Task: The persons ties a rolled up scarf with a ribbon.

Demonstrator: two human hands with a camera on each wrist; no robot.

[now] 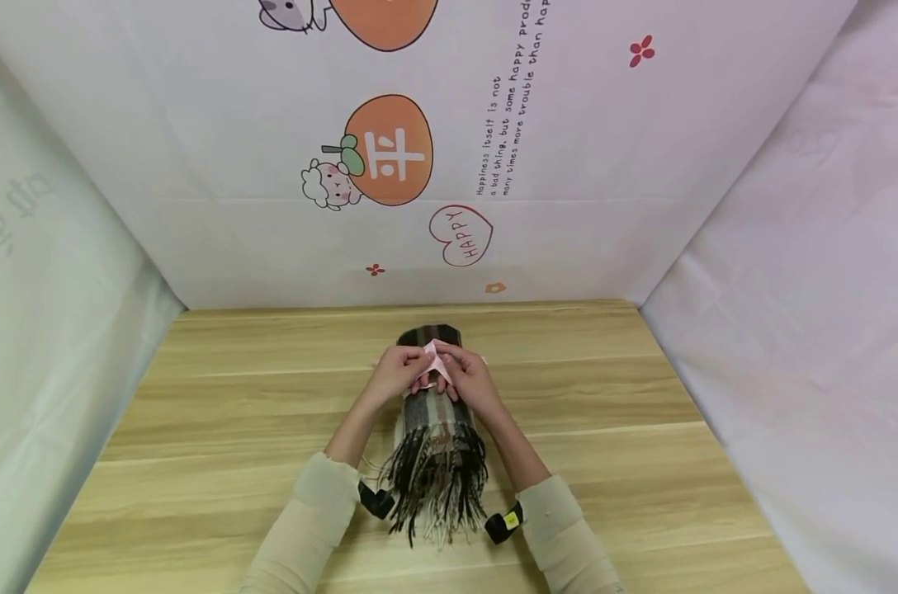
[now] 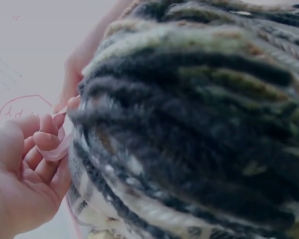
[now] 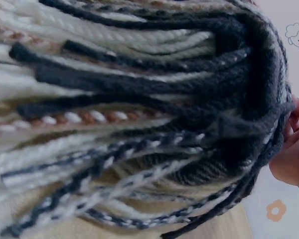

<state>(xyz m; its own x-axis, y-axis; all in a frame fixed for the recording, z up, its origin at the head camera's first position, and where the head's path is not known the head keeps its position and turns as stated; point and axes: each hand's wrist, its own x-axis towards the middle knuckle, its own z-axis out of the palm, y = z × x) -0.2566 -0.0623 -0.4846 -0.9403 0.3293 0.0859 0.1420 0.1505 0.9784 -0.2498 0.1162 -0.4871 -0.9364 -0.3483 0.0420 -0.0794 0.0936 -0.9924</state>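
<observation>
A plaid scarf (image 1: pixel 437 412) in grey, black, white and brown lies bundled lengthwise on the table, its long fringe (image 1: pixel 441 487) towards me. Over its upper part, both hands hold a pink ribbon (image 1: pixel 445 370) close together. My left hand (image 1: pixel 397 373) pinches it from the left; in the left wrist view a pink loop of ribbon (image 2: pixel 60 150) shows at the fingers of that hand (image 2: pixel 22 179). From the right, my right hand (image 1: pixel 474 383) pinches the ribbon too. Fringe strands (image 3: pixel 119 79) fill most of the right wrist view, hiding much of the right hand (image 3: pixel 295 154).
The wood-grain table (image 1: pixel 605 462) extends on both sides of the scarf. A white printed backdrop (image 1: pixel 568 231) rises at its far edge, with white cloth walls (image 1: pixel 813 272) left and right. Black straps (image 1: pixel 503 525) sit at the wrists by the pale sleeves (image 1: pixel 568 528).
</observation>
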